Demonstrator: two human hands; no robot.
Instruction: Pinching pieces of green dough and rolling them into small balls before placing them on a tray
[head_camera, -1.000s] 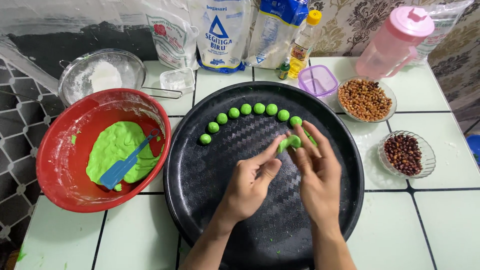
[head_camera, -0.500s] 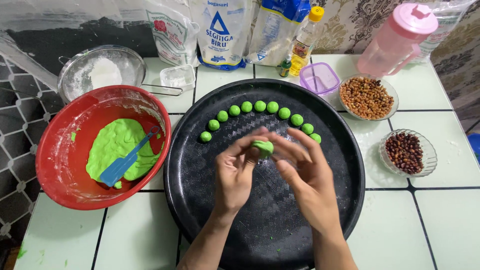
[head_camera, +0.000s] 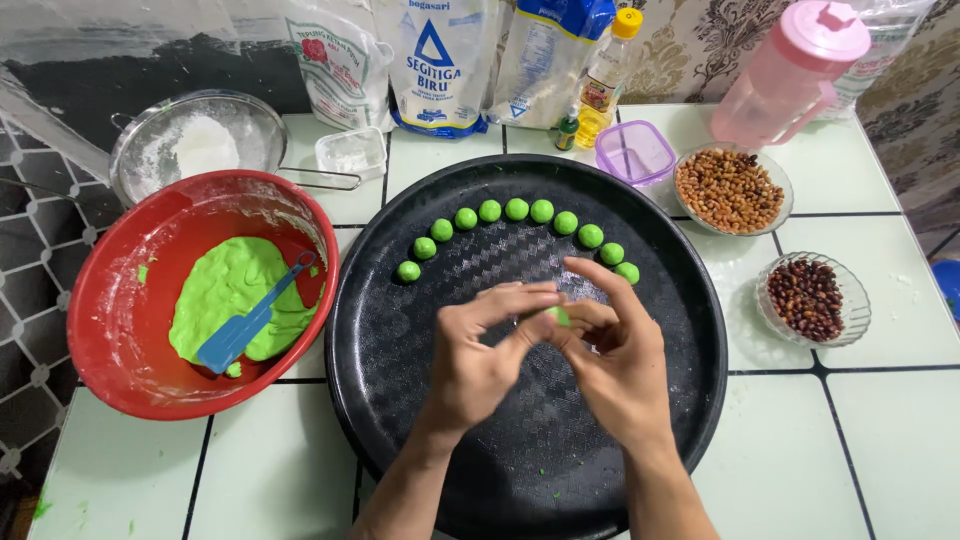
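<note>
While both hands meet above the round black metal tray (head_camera: 400, 420), the left hand (head_camera: 475, 360) and right hand (head_camera: 615, 365) pinch a small green dough piece (head_camera: 560, 316) between their fingertips; beyond the grip, a curved row of green dough balls (head_camera: 516, 210) lies on the tray, and left of it stands a red plastic bowl (head_camera: 110, 300)

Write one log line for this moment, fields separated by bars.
left hand and right hand: pinch green dough piece | above black round tray | dough balls in arc | red bowl with dough, blue spatula
</note>
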